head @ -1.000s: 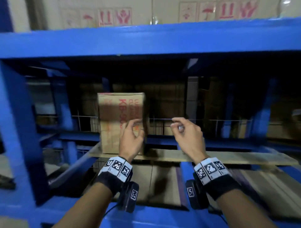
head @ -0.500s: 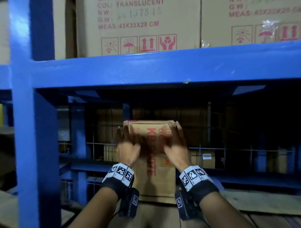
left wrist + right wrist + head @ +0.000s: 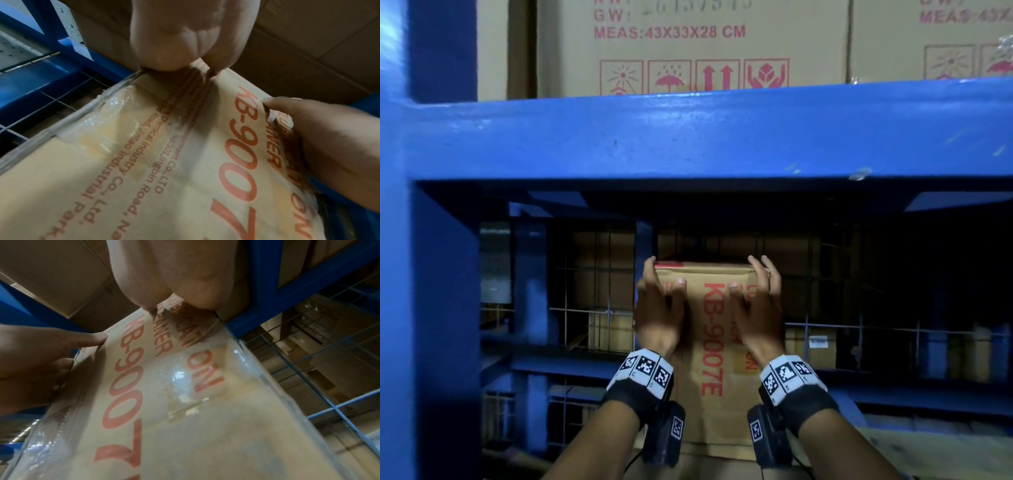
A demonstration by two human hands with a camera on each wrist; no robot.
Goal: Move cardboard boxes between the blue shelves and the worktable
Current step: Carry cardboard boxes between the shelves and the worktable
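Both hands, left (image 3: pixel 659 308) and right (image 3: pixel 756 305), hook curled fingers over the box (image 3: pixel 710 342) top (thumbs on its front); better tip it toward six o'clock, bracing underneath.

Cardboard box (image 3: pixel 710 359): tan corrugated carton, tall and narrow, standing upright on end inside the lower bay of the blue shelves (image 3: pixel 688 137). Red print "KB-9007E" runs lengthwise down its near face, with smaller red address lines alongside. Clear tape, wrinkled, covers the side edges. Top flaps closed.
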